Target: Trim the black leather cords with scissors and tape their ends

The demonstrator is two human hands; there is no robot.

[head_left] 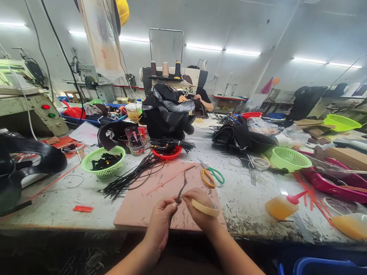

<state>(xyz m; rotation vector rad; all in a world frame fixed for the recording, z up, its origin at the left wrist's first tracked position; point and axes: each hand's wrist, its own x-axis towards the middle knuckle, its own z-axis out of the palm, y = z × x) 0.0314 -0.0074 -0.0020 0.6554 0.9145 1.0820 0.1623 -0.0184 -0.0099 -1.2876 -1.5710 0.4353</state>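
Observation:
My left hand pinches a thin black strap between thumb and fingers, its upper end reaching up over the pink board. Close beside it, my right hand is closed, with a roll of beige tape at its fingers. Its fingertips meet the strap near my left thumb; what exactly they pinch there is too small to make out. Scissors with one orange and one green handle lie just beyond my right hand. A bundle of black straps lies at the board's left edge.
A green basket with black pieces, a phone and a red bowl stand ahead. At right are another green basket and a glue bottle. A co-worker's hands are at a sewing machine opposite.

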